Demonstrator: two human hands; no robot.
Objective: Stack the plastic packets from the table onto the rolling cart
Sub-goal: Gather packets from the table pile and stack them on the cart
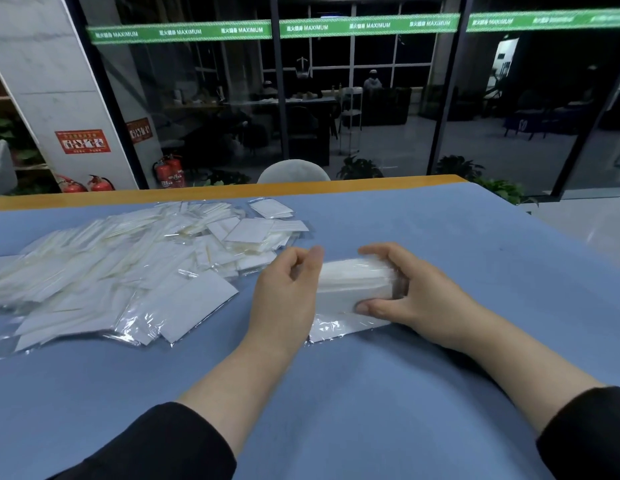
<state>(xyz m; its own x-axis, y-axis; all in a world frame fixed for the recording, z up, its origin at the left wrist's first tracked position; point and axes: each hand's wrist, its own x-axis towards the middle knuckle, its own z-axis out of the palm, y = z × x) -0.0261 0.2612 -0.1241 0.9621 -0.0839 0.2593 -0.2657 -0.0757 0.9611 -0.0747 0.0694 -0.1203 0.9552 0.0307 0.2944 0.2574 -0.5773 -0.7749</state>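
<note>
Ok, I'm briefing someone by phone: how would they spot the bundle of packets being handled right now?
Start at the blue table and the big loose heap of packets spread over its left side. Just right of that heap, both hands meet: the left hand and right hand press in on a squared-up stack of packets. Unlike the scattered heap, it is neat, thick and aligned.

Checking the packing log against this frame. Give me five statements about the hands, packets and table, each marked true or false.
1. Both hands hold a small stack of packets between them. True.
2. The loose pile of packets lies to the right of the hands. False: it lies on the left.
3. The table has a blue cover. True.
4. The rolling cart stands beside the right hand. False: no cart is visible nearby.
5. The left hand wears a glove. False: it is bare.
</note>
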